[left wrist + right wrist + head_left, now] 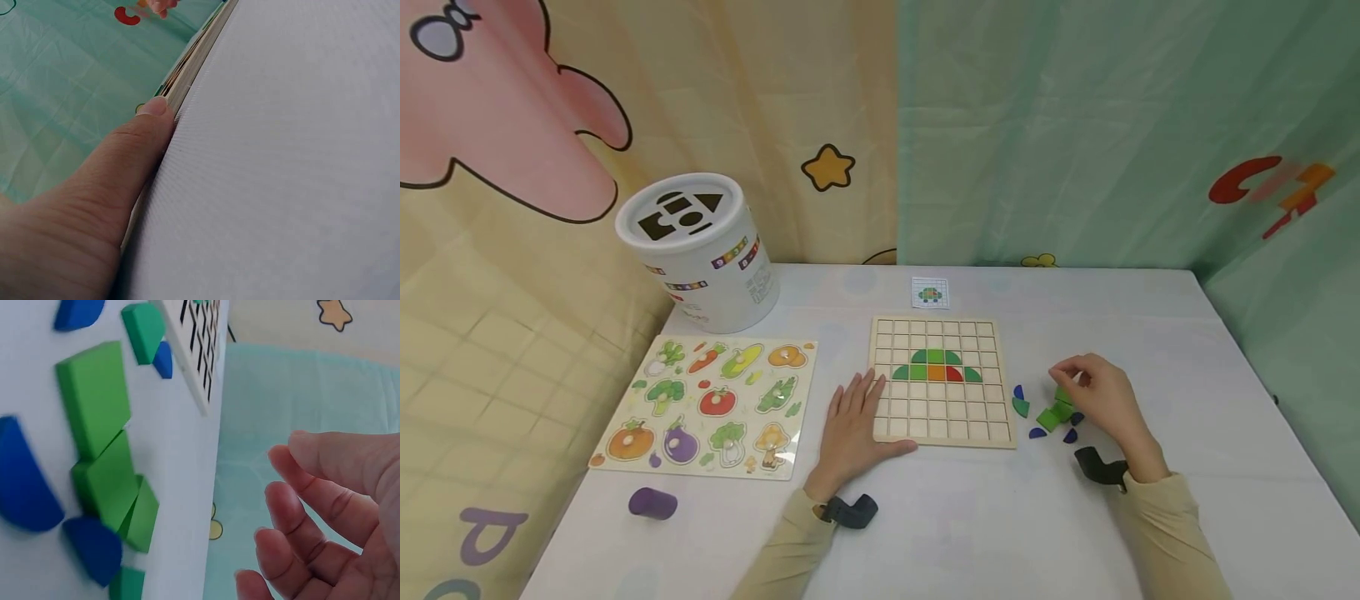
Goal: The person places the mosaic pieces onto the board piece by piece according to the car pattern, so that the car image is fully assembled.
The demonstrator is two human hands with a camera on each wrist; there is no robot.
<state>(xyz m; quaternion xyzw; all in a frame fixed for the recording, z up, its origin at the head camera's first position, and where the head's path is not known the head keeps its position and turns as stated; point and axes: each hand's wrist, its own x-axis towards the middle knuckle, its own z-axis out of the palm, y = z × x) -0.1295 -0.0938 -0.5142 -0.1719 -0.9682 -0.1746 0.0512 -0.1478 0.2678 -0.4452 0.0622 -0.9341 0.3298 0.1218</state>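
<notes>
My left hand (852, 429) lies at the lower left corner of a wooden grid board (943, 432), its fingers along the left side. In the left wrist view the thumb (134, 147) presses along the board's edge. Green, orange and red pieces (936, 367) form a domed shape in the board's middle. Over a small pile right of the board hovers my right hand (1097, 396), fingers loosely bent and nothing between them. In the right wrist view the pile shows green square blocks (103, 400), blue half-round pieces (25, 478) and a darker green rounded piece (142, 331).
A small pattern card (930, 293) lies behind the board. To the left is a vegetable puzzle board (692, 408), with a white bucket (722, 287) with a shape-cut lid behind it. A purple cylinder (652, 503) lies near the front left. Curtains (1045, 125) hang behind the table.
</notes>
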